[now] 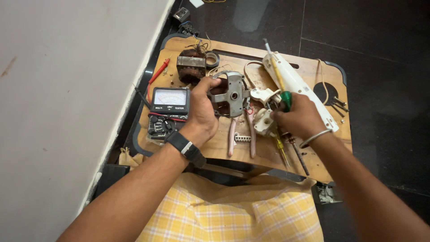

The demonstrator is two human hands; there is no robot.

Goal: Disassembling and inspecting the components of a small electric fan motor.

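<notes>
Seen from above, a person seated at a low wooden work board [286, 163] grips a grey metal motor end housing [231, 94] with the left hand [201, 112], fingers and thumb curled and clamped on its left edge. The housing stands near the middle of the board, its flat face with the central bearing hole turned toward the camera and slightly to the right, its longer side running roughly top to bottom in the view.

The right hand [301, 117] is closed around a green-handled screwdriver [280, 85], fingers together on the handle. The tool's long axis runs steeply up and a little leftward, the far end pointing away from the person toward the board's far edge; which end is the tip cannot be told. Just under this hand lies a small white plastic part [264, 123].

Behind the screwdriver a long white appliance casing [299, 85] lies diagonally, running from upper left to lower right. An analogue multimeter [169, 112] sits at the board's left side, just beside the left wrist, with a copper-wound motor stator [191, 66] beyond it. Pink-handled pliers [242, 134] lie between the two hands, handles pointing toward the person, and a second screwdriver [298, 154] rests near the right wrist.
</notes>
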